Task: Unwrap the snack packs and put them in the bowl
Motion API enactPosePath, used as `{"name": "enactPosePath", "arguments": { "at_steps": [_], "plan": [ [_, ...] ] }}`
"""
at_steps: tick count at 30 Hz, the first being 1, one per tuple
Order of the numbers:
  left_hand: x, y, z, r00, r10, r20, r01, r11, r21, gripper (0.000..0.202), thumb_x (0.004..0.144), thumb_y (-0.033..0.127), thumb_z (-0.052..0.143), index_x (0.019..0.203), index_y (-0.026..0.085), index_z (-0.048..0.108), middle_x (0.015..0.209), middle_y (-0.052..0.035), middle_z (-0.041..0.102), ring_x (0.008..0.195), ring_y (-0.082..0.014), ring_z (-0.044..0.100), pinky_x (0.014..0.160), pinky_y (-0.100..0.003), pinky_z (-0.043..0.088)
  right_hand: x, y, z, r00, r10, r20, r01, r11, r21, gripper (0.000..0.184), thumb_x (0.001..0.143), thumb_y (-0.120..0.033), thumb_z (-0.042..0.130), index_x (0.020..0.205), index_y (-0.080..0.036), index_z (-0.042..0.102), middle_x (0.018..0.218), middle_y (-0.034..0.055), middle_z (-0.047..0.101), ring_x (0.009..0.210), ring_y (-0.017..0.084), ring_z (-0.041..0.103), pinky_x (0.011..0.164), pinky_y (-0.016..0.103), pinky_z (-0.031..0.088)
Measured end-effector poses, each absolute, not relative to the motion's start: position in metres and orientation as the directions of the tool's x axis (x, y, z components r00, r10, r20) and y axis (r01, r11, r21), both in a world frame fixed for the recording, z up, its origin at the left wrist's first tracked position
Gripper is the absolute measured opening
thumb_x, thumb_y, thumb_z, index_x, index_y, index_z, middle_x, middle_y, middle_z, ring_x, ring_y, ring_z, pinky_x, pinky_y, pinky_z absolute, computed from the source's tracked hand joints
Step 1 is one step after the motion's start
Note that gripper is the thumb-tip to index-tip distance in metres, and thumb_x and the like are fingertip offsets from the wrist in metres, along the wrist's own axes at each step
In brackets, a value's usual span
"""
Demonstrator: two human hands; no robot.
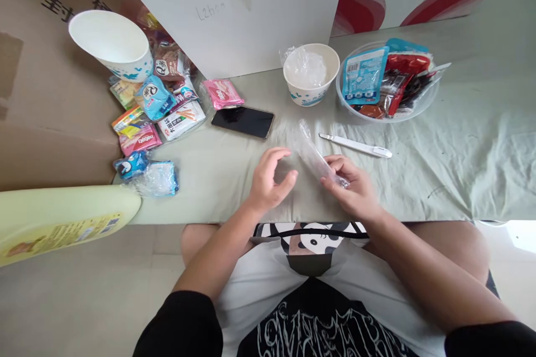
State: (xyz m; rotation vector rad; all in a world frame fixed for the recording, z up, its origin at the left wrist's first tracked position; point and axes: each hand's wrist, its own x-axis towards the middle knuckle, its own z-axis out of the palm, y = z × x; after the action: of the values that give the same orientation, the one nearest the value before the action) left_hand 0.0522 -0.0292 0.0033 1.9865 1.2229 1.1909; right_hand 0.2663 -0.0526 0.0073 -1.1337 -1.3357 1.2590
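Pinched in my right hand (349, 185) is a strip of clear plastic film (313, 155), which reaches up and to the left over the cloth. My left hand (271, 178) is beside it with thumb and fingers apart, holding nothing. Just beyond my right hand lies a white-handled scalpel-like knife (355, 145). A paper cup (312, 92) farther back holds crumpled clear plastic. To its right, a clear round tub (387, 86) is filled with blue, red and dark snack packets.
A black phone (243, 122) lies beside a pink packet (224, 93). At the left are several snack packets (182, 121), a tilted paper cup (111, 44) and a large yellow-green container (67, 223). Cardboard boxes (243, 11) stand along the back.
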Motion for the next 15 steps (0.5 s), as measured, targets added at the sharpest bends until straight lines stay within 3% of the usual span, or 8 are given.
{"name": "enactPosePath", "arguments": {
  "at_steps": [2,4,6,8,10,12,15],
  "plan": [
    [0.056,-0.034,0.005,0.355,0.887,0.293,0.349,-0.417,0.839,0.047,0.092,0.049,0.063,0.129,0.021,0.057,0.126,-0.0132,0.066,0.112,-0.0253,0.065,0.091,-0.038,0.055,0.263,-0.056,0.011,-0.258,0.963,0.085,-0.010,0.085,-0.996,0.023,0.091,-0.034,0.068,0.077,-0.022,0.054,0.107,0.0054,0.069,0.094,0.018,0.063,0.079,0.031,0.048],
    [0.058,-0.037,0.007,0.491,0.859,0.147,0.268,-0.309,0.912,0.053,0.092,0.055,0.062,0.133,0.022,0.058,0.116,-0.0105,0.070,0.099,-0.0235,0.068,0.082,-0.035,0.055,0.261,-0.058,0.014,-0.374,0.926,0.057,-0.042,0.044,-0.998,0.029,0.094,-0.042,0.064,0.078,-0.022,0.052,0.097,0.0046,0.068,0.082,0.016,0.060,0.072,0.030,0.047],
    [0.059,-0.039,0.009,0.550,0.835,0.010,0.245,-0.172,0.954,0.047,0.094,0.057,0.059,0.126,0.023,0.064,0.095,-0.0056,0.072,0.079,-0.0188,0.066,0.071,-0.031,0.052,0.260,-0.060,0.015,-0.443,0.896,0.006,-0.060,-0.022,-0.998,0.034,0.095,-0.051,0.062,0.080,-0.022,0.052,0.083,0.0018,0.062,0.071,0.015,0.055,0.067,0.030,0.045],
    [0.058,-0.040,0.012,0.518,0.853,-0.071,0.262,-0.079,0.962,0.043,0.095,0.059,0.057,0.110,0.021,0.071,0.079,-0.0028,0.068,0.067,-0.0157,0.059,0.062,-0.028,0.046,0.262,-0.060,0.013,-0.469,0.883,-0.033,-0.083,-0.080,-0.993,0.037,0.094,-0.060,0.058,0.088,-0.023,0.057,0.082,0.0023,0.061,0.074,0.017,0.057,0.070,0.033,0.048],
    [0.057,-0.038,0.015,0.441,0.894,-0.077,0.262,-0.047,0.964,0.044,0.096,0.059,0.054,0.100,0.019,0.073,0.076,-0.0032,0.066,0.066,-0.0157,0.057,0.062,-0.028,0.044,0.265,-0.060,0.009,-0.415,0.909,-0.035,-0.093,-0.081,-0.992,0.041,0.095,-0.065,0.053,0.099,-0.025,0.060,0.096,0.0063,0.065,0.088,0.022,0.062,0.080,0.038,0.051],
    [0.056,-0.036,0.017,0.386,0.922,-0.037,0.243,-0.063,0.968,0.043,0.097,0.057,0.053,0.099,0.019,0.074,0.089,-0.0069,0.069,0.076,-0.0181,0.062,0.066,-0.029,0.046,0.268,-0.059,0.006,-0.263,0.965,0.023,-0.045,0.012,-0.999,0.041,0.094,-0.064,0.054,0.108,-0.026,0.059,0.116,0.0101,0.065,0.109,0.027,0.062,0.092,0.042,0.051],
    [0.057,-0.036,0.019,0.394,0.919,0.016,0.267,-0.131,0.955,0.032,0.095,0.047,0.059,0.098,0.020,0.074,0.104,-0.0094,0.069,0.083,-0.0184,0.063,0.070,-0.029,0.049,0.267,-0.060,0.005,-0.174,0.972,0.155,0.083,0.171,-0.982,0.053,0.083,-0.056,0.073,0.123,-0.027,0.054,0.137,0.0125,0.058,0.128,0.030,0.055,0.103,0.044,0.047]
  ]
}}
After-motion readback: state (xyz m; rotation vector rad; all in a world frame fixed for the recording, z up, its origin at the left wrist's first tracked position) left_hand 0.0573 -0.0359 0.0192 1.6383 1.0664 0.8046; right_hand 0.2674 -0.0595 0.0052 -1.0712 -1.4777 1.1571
